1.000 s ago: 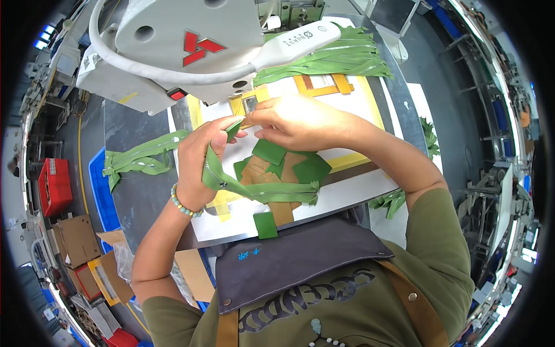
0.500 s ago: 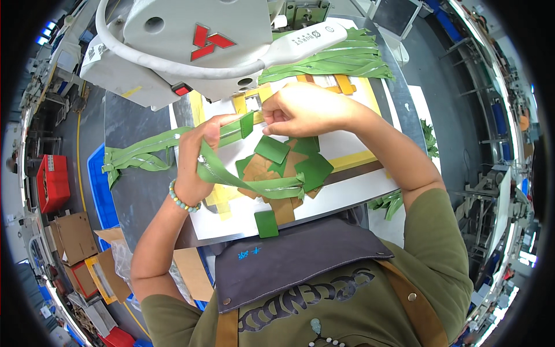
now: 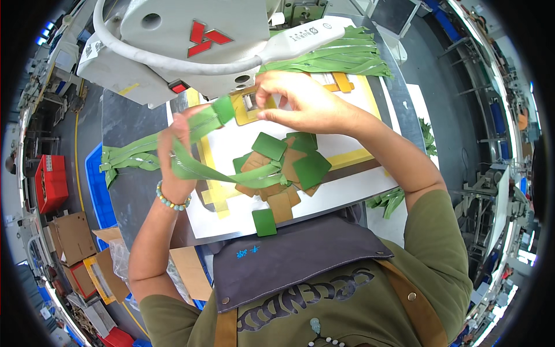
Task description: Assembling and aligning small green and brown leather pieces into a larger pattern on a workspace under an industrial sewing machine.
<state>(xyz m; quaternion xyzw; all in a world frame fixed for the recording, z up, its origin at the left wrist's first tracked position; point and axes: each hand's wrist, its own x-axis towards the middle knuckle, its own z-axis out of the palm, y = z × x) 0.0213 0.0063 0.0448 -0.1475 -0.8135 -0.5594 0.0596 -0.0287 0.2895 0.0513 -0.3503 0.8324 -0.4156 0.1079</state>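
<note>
My left hand (image 3: 180, 151), blurred by motion, is closed around a green zipper (image 3: 234, 174). One end of this zipper, with a green patch (image 3: 223, 111) on it, sticks out past my fingers toward the machine; another stretch hangs over the scattered pieces. My right hand (image 3: 309, 104) is beside a yellow frame (image 3: 247, 111) under the machine head, thumb apart from the curled fingers and nothing visible between them. Below lies a loose heap of green patches (image 3: 312, 169) and tan pieces (image 3: 281, 206), some showing one colour and some the other.
A grey sewing machine head (image 3: 173, 40) with a cable and a white handheld unit (image 3: 303, 40) overhangs the work. Green zippers lie in a bundle (image 3: 341, 55) behind my right hand. More zippers (image 3: 130, 156) trail left. A blue bin (image 3: 99, 191) stands beside the table.
My left hand has drawn the zipper with its patch left, away from the yellow frame. My right hand has let go near the frame, its thumb and fingers parting.
</note>
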